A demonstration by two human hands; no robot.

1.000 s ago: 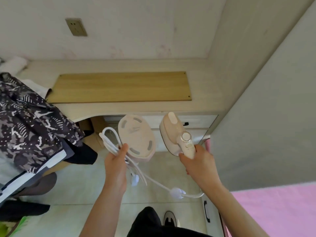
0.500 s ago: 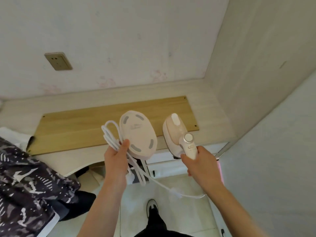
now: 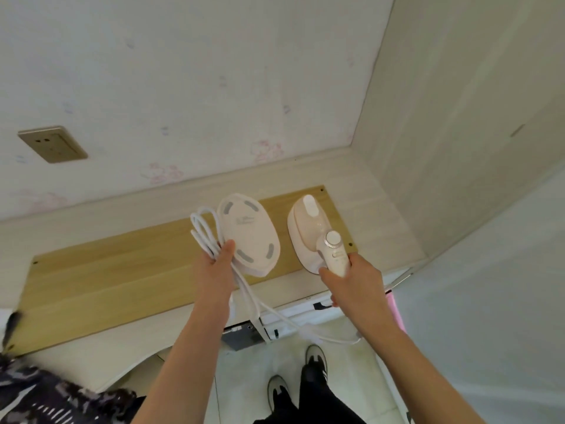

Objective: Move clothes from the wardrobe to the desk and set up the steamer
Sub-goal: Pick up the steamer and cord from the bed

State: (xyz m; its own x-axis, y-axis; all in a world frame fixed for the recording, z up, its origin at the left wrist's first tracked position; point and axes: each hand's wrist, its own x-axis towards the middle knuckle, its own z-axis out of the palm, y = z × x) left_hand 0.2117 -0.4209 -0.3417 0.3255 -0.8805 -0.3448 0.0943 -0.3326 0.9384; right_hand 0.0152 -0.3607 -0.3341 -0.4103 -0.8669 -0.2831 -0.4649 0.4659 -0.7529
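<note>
The right hand (image 3: 357, 280) has its fingers curled tightly round the handle of the pink steamer (image 3: 308, 231), which is over the right end of the wooden board (image 3: 122, 270) on the desk (image 3: 376, 209); the left hand (image 3: 214, 270) grips the oval base (image 3: 247, 237) together with loops of the white cord (image 3: 204, 234), just beside the steamer; the cord hangs down to the right wrist; patterned clothes (image 3: 46, 399) lie at the lower left; a wall socket (image 3: 52, 144) is up on the left.

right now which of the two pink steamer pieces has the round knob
The steamer gripped by the right hand: its handle carries the round knob. The flat base in the left hand shows only grey pads.
</note>
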